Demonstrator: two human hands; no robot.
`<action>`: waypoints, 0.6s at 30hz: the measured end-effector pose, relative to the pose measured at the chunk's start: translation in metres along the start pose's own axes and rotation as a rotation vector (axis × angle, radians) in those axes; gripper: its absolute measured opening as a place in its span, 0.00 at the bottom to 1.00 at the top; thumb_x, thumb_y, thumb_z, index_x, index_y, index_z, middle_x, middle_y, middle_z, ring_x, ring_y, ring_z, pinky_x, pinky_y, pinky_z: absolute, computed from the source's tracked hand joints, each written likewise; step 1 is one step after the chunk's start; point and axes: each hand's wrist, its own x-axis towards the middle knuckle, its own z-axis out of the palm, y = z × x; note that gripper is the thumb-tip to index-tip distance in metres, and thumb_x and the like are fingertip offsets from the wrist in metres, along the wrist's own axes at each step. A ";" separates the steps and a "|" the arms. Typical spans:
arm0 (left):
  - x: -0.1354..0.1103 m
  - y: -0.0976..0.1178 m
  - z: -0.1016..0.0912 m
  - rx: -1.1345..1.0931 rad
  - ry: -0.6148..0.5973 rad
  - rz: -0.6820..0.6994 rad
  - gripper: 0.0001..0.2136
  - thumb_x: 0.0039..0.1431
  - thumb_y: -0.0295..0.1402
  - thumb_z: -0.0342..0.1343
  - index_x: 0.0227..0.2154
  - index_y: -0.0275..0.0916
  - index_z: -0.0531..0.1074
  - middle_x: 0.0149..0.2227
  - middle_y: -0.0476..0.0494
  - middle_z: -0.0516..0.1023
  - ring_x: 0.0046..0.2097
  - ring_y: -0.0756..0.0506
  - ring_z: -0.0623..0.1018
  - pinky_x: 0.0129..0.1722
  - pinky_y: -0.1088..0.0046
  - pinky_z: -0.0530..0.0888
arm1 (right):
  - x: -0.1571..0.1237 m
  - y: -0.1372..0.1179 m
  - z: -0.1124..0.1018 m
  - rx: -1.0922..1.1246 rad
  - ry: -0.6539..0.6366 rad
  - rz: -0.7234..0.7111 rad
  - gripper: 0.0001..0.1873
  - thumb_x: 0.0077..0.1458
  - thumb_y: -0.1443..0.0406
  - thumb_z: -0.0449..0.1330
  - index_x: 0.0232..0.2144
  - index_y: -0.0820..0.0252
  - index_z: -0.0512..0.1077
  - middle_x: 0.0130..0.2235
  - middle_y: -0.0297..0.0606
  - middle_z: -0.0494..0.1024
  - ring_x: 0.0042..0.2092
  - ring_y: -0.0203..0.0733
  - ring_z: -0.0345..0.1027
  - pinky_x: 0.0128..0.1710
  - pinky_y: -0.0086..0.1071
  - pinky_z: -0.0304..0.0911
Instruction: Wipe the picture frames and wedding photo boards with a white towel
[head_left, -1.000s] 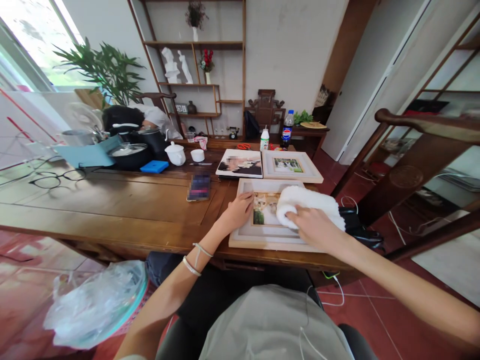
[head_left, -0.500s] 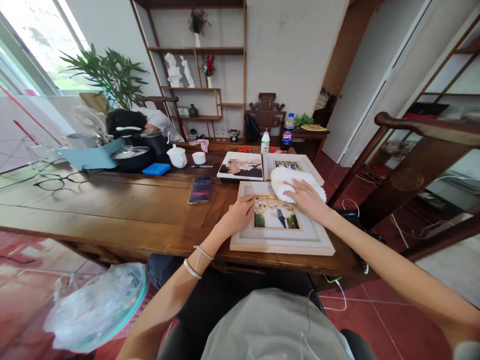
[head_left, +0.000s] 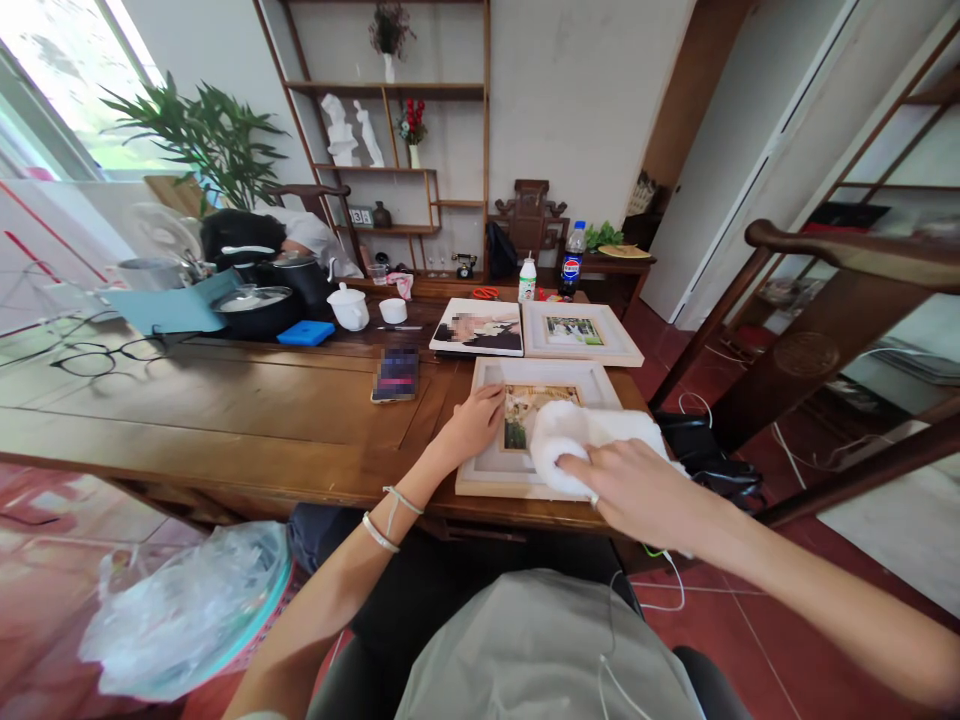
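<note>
I've got the pale wood photo frame [head_left: 491, 468] lying flat on the brown bench [head_left: 300, 415], nr its front edge. White towel [head_left: 600, 432] is bunched over the frame's lower R part. My R grip [head_left: 637, 487] is closed on the towel, thumb & fingers pressed in. My L grip [head_left: 478, 420] lies on the frame's L side, fingers extended, nothing clasped AFAICT. Just behind: photo panel [head_left: 478, 327] on L, 2nd photo frame [head_left: 574, 331] on R. Smartphone [head_left: 396, 375] L of panel; Pepsi bottle [head_left: 572, 264] upright farther back; white teapot [head_left: 349, 309] well L.
</note>
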 end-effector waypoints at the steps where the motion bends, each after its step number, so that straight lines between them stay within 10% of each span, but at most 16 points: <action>1: 0.000 0.000 0.000 0.002 -0.001 -0.001 0.17 0.63 0.28 0.43 0.53 0.36 0.67 0.59 0.38 0.66 0.61 0.42 0.64 0.59 0.60 0.64 | -0.005 -0.008 -0.001 0.018 0.010 -0.006 0.24 0.48 0.73 0.52 0.48 0.55 0.68 0.34 0.43 0.76 0.37 0.49 0.70 0.35 0.37 0.60; 8: 0.000 -0.002 0.000 0.023 -0.002 0.032 0.17 0.63 0.28 0.43 0.52 0.35 0.68 0.58 0.36 0.66 0.60 0.41 0.64 0.58 0.58 0.65 | 0.007 0.005 0.033 0.087 0.179 0.004 0.28 0.44 0.76 0.53 0.49 0.57 0.68 0.58 0.49 0.66 0.61 0.51 0.55 0.55 0.45 0.57; 18: 0.000 -0.002 -0.001 0.018 -0.012 0.031 0.16 0.63 0.29 0.43 0.51 0.36 0.69 0.59 0.37 0.66 0.61 0.41 0.64 0.58 0.57 0.64 | 0.090 0.100 0.051 -0.015 0.260 0.126 0.28 0.47 0.77 0.54 0.53 0.65 0.65 0.52 0.55 0.71 0.63 0.53 0.51 0.58 0.52 0.47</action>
